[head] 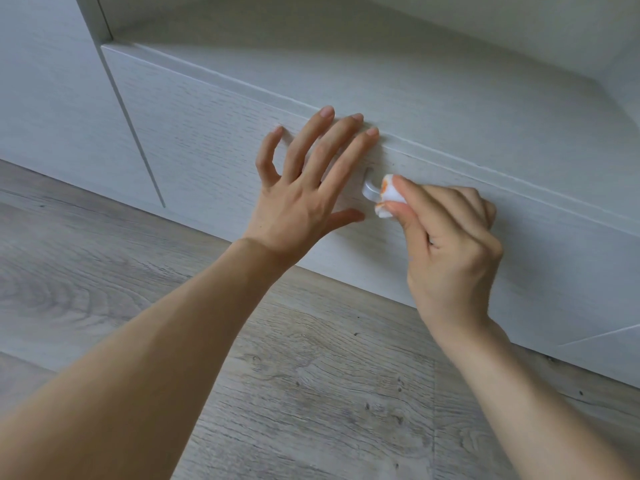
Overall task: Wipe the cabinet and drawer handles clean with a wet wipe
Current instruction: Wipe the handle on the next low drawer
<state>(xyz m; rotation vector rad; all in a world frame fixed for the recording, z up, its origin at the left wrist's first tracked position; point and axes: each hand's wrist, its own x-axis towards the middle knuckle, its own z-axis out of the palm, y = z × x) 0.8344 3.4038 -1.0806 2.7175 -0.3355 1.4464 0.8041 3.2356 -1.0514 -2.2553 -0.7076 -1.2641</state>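
A low white wood-grain drawer front (214, 140) fills the middle of the view. Its silver metal handle (370, 189) shows only at its left end. My right hand (450, 251) pinches a bunched white wet wipe (389, 195) with orange stains and holds it against the handle, hiding the rest of the bar. My left hand (304, 181) lies flat on the drawer front just left of the handle, fingers spread and straight, fingertips near the drawer's top edge.
A white cabinet door (52, 109) stands to the left of the drawer, split from it by a narrow vertical gap. Above the drawer an open white shelf recess (381, 46) runs back. Grey wood-look flooring (104, 271) lies below.
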